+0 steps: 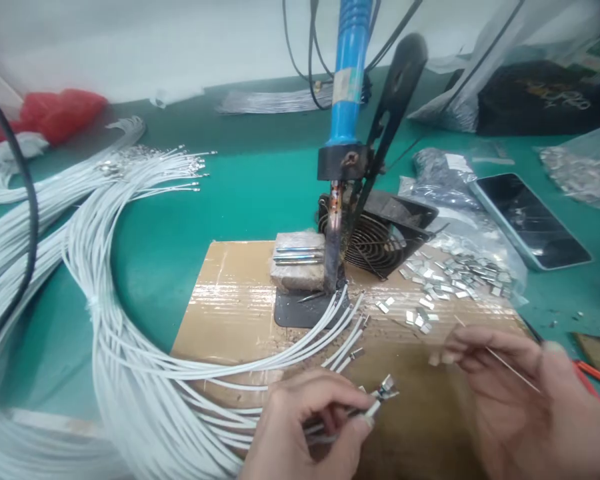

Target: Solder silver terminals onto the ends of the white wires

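My left hand [313,427] pinches a white cable [375,408] close to its end, between thumb and forefinger. A small metal connector [387,387] sits on that end, just beyond the fingertips. My right hand [525,393], slightly blurred, is closed around a thin, pale, straight stick or wire [513,369]; its exact kind cannot be made out. Between and beyond the hands stands a soldering iron [347,100] with a blue handle, fixed upright with its tip downward. More white cables [280,360] fan out under and beside my left hand, their ends near the iron's base.
Cardboard [220,300] covers part of the green table [250,193]. Small metal tabs [450,277] lie scattered at right, by a phone [533,220] and plastic bags [445,173]. A round-grilled fan [380,240] stands behind the iron. Bundled cables [110,300] fill the left side.
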Action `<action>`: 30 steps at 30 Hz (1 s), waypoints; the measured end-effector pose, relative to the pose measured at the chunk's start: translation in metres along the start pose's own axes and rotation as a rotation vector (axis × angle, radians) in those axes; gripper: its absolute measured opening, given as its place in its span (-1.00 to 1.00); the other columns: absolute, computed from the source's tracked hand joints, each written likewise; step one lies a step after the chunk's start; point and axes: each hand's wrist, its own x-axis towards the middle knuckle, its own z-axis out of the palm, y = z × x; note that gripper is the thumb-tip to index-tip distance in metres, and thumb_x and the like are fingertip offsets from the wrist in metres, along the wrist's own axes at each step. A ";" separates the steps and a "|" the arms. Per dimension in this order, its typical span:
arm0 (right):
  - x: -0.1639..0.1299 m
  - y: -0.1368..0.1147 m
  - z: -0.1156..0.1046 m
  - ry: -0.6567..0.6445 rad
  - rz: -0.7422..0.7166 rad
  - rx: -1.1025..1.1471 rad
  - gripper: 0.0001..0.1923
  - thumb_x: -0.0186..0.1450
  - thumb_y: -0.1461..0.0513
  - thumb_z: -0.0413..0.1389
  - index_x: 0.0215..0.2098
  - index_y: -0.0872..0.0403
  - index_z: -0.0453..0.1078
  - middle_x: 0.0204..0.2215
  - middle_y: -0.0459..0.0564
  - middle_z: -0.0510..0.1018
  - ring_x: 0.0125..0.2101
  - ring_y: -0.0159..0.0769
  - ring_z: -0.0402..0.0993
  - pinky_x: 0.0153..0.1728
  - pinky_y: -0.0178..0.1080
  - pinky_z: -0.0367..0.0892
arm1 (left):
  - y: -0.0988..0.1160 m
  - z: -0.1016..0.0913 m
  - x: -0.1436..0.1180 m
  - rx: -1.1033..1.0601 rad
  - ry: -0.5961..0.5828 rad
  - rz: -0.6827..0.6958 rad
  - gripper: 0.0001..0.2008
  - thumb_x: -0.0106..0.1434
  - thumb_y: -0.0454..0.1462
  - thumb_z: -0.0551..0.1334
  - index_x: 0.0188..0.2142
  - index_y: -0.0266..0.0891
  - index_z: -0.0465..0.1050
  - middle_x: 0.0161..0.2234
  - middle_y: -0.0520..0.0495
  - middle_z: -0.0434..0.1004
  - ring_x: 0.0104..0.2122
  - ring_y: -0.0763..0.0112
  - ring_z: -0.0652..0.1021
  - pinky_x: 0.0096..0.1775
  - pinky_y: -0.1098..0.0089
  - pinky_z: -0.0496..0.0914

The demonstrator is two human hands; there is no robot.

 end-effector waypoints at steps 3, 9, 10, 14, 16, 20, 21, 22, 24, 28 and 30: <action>0.007 0.008 -0.009 0.047 0.090 0.135 -0.48 0.28 -0.26 0.28 -0.41 -0.02 0.66 -0.40 0.00 0.75 -0.44 -0.30 0.65 -0.35 -0.31 0.64 | -0.009 -0.002 -0.004 0.046 0.023 0.173 -0.76 0.29 -0.46 0.34 -0.25 -0.16 0.80 -0.26 -0.09 0.78 -0.29 0.35 0.71 -0.24 0.46 0.52; 0.005 0.017 -0.016 0.077 0.175 0.188 -0.51 0.37 -0.15 0.24 -0.47 0.02 0.69 -0.45 0.04 0.71 -0.48 -0.29 0.60 -0.40 -0.30 0.60 | -0.032 -0.022 -0.012 0.440 0.316 0.418 -0.73 0.45 -0.50 0.28 -0.11 -0.07 0.61 -0.13 -0.02 0.66 -0.14 0.37 0.71 -0.06 0.43 0.53; 0.004 0.018 -0.015 0.076 0.179 0.187 -0.50 0.36 -0.16 0.25 -0.47 0.02 0.69 -0.46 0.04 0.71 -0.48 -0.29 0.60 -0.39 -0.30 0.60 | -0.036 -0.026 -0.013 0.536 0.369 0.453 -0.72 0.45 -0.52 0.27 -0.09 -0.07 0.60 -0.09 -0.04 0.63 -0.10 0.36 0.70 0.00 0.41 0.51; 0.003 0.017 -0.012 0.080 0.175 0.167 -0.50 0.35 -0.17 0.26 -0.47 0.02 0.68 -0.49 0.01 0.68 -0.47 -0.28 0.59 -0.36 -0.29 0.60 | -0.043 -0.044 -0.014 0.814 0.366 0.518 -0.73 0.48 -0.52 0.25 -0.06 -0.10 0.54 -0.09 -0.06 0.53 -0.08 0.35 0.68 0.02 0.41 0.52; 0.003 0.017 -0.010 0.090 0.165 0.154 -0.52 0.39 -0.14 0.23 -0.46 0.02 0.66 -0.48 0.00 0.68 -0.45 -0.28 0.59 -0.34 -0.27 0.60 | -0.041 -0.051 -0.014 0.847 0.273 0.523 -0.75 0.48 -0.51 0.24 -0.07 -0.11 0.52 -0.12 -0.05 0.52 -0.07 0.34 0.68 0.01 0.43 0.53; 0.000 0.015 -0.007 0.091 0.158 0.126 -0.52 0.48 -0.07 0.14 -0.44 0.03 0.64 -0.46 0.00 0.67 -0.43 -0.26 0.60 -0.33 -0.23 0.57 | -0.033 -0.058 -0.014 0.842 0.164 0.496 -0.78 0.48 -0.46 0.26 -0.05 -0.09 0.48 -0.08 -0.07 0.55 -0.03 0.29 0.68 0.02 0.40 0.55; -0.001 0.014 -0.007 0.087 0.156 0.121 -0.51 0.49 -0.06 0.14 -0.43 0.04 0.64 -0.46 0.00 0.66 -0.44 -0.25 0.59 -0.33 -0.22 0.56 | -0.031 -0.058 -0.015 0.841 0.140 0.482 -0.78 0.48 -0.46 0.26 -0.03 -0.09 0.48 -0.07 -0.07 0.56 -0.03 0.26 0.68 0.02 0.38 0.55; -0.002 0.013 -0.007 0.079 0.155 0.117 -0.51 0.51 -0.05 0.14 -0.42 0.04 0.64 -0.45 0.01 0.66 -0.43 -0.25 0.58 -0.32 -0.20 0.55 | -0.029 -0.058 -0.015 0.843 0.114 0.461 -0.78 0.49 -0.45 0.26 -0.02 -0.08 0.47 -0.06 -0.08 0.56 -0.03 0.24 0.68 0.02 0.35 0.55; -0.004 0.012 -0.007 0.061 0.146 0.108 -0.51 0.53 -0.07 0.15 -0.39 0.05 0.64 -0.43 0.02 0.66 -0.41 -0.23 0.59 -0.30 -0.19 0.54 | -0.026 -0.056 -0.016 0.835 0.079 0.406 -0.77 0.51 -0.46 0.21 -0.04 -0.07 0.45 -0.08 -0.07 0.57 -0.04 0.21 0.67 0.03 0.30 0.52; -0.006 0.013 -0.010 0.038 0.112 0.085 -0.49 0.53 -0.11 0.12 -0.38 0.03 0.63 -0.45 -0.02 0.65 -0.41 -0.26 0.60 -0.30 -0.23 0.55 | -0.016 -0.049 -0.019 0.651 0.124 0.332 -0.76 0.55 -0.47 0.11 -0.10 -0.06 0.41 -0.14 -0.04 0.56 -0.09 0.24 0.63 0.01 0.31 0.45; -0.005 0.013 -0.011 0.033 0.079 0.056 -0.47 0.53 -0.12 0.10 -0.39 0.02 0.62 -0.47 -0.04 0.65 -0.43 -0.29 0.60 -0.31 -0.26 0.57 | -0.007 -0.045 -0.023 0.530 0.160 0.301 -0.77 0.54 -0.44 0.13 -0.11 -0.05 0.43 -0.20 -0.01 0.58 -0.18 0.27 0.63 -0.06 0.36 0.43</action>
